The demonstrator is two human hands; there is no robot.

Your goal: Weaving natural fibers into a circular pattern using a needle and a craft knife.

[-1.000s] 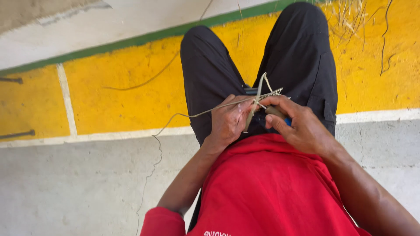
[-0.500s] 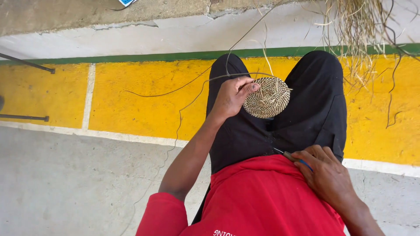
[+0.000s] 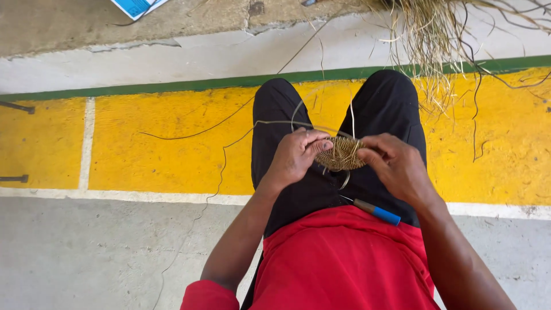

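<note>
Grey concrete floor [image 3: 86, 252] fills the lower left of the frame, and above it a broad yellow painted band [image 3: 149, 143], edged by a thin green stripe [image 3: 172, 85], crosses from side to side.

At the centre we hold a small round woven disc of pale straw [image 3: 342, 154] between both hands, above our lap. Our left hand [image 3: 295, 156] has its fingers curled in, thumb and fingertips pinching the disc's left edge. Our right hand [image 3: 396, 165] closes on the right edge, fingers bent narrow over the rim; whether a strand is also caught under them we cannot quite tell. Thin loose straw strands [image 3: 275, 122] arc up and leftward from the disc across the yellow band.

Just below the hands, right of centre, a slim tool with a blue handle [image 3: 379, 213] lies across our black trousers [image 3: 384, 103], close to the hem of the red shirt [image 3: 344, 264] that fills the bottom middle.

Further out, a bundle of dry straw [image 3: 430, 34] hangs down in the upper right, its tips reaching the yellow band beside our knee. A blue and white printed sheet [image 3: 135, 7] sits at the top edge, upper left.
</note>
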